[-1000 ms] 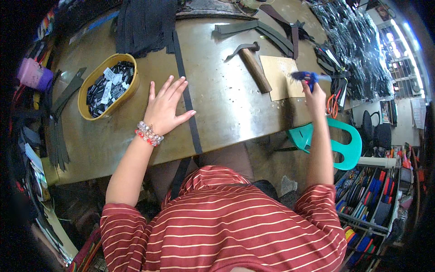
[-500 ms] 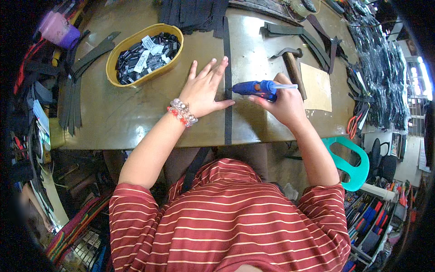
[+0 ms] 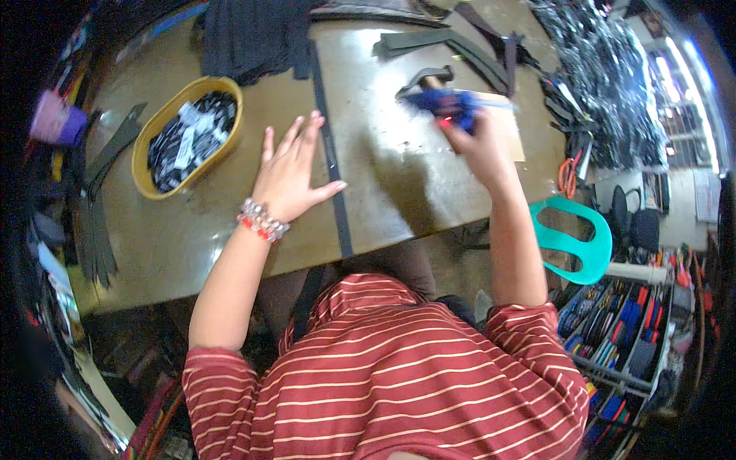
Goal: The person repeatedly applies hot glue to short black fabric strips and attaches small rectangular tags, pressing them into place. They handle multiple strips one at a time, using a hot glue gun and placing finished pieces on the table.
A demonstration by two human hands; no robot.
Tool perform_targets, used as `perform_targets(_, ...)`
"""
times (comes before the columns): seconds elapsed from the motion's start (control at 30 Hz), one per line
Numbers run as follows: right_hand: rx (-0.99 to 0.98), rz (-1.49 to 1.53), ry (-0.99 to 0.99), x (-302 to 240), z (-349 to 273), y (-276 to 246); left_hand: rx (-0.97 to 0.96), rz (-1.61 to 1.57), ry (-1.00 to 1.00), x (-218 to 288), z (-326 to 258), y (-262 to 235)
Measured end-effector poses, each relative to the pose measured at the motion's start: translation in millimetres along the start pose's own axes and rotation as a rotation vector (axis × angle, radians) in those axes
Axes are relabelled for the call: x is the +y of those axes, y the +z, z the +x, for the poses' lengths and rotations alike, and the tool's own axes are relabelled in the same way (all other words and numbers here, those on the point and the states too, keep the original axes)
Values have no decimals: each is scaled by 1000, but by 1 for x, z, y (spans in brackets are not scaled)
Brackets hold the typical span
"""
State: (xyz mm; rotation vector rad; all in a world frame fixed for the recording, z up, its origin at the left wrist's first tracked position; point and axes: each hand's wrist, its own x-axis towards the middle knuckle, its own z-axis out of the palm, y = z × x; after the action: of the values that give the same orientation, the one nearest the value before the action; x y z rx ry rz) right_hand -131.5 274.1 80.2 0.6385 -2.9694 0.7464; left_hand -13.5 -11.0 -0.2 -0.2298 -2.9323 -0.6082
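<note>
My left hand [image 3: 290, 172] lies flat with its fingers spread on the table. Its thumb reaches over a long black strap [image 3: 342, 218], and a fingertip touches or nearly touches the strap's left edge higher up. Away to the right, my right hand [image 3: 483, 149] grips a blue hot glue gun [image 3: 445, 107] with a pale glue stick in its back end. The gun is blurred, and its nozzle points left, apart from the strap. Beneath and behind it, a hammer [image 3: 425, 77] is partly hidden.
A yellow tub [image 3: 141, 172] of small black pieces stands left. Black strips [image 3: 257, 38] are piled at the back. Cardboard [image 3: 510, 138], dark straps [image 3: 460, 46] and orange-handled scissors [image 3: 567, 176] lie right, near plastic-wrapped bundles [image 3: 613, 84]. A green stool [image 3: 603, 241] stands beyond the table's edge.
My right hand has drawn the glue gun away from the strap, to the right and farther off. My left hand stays by the strap. The whole view has turned and shifted.
</note>
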Motion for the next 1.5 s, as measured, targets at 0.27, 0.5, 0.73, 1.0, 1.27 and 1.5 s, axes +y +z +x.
perform_targets(0.27,791,-360,539,127,-75,25,-66,13,-18,1,-1,-6)
perform_targets(0.5,650,-61,-85,60,9,26,284,-301,12,-7,10,-6)
perform_targets(0.73,347,-375,312,121,224,37,257,-215,-59,-9,13,-4)
perform_targets(1.0,629,-195,-103,35,183,1,342,-319,-32,-2,19,-14)
perform_targets(1.27,176,362,-612,-121,-27,-16,689,-225,36,61,1,-75)
perform_targets(1.5,41,437,-181,-85,-12,101,295,-314,-417,31,-14,-20)
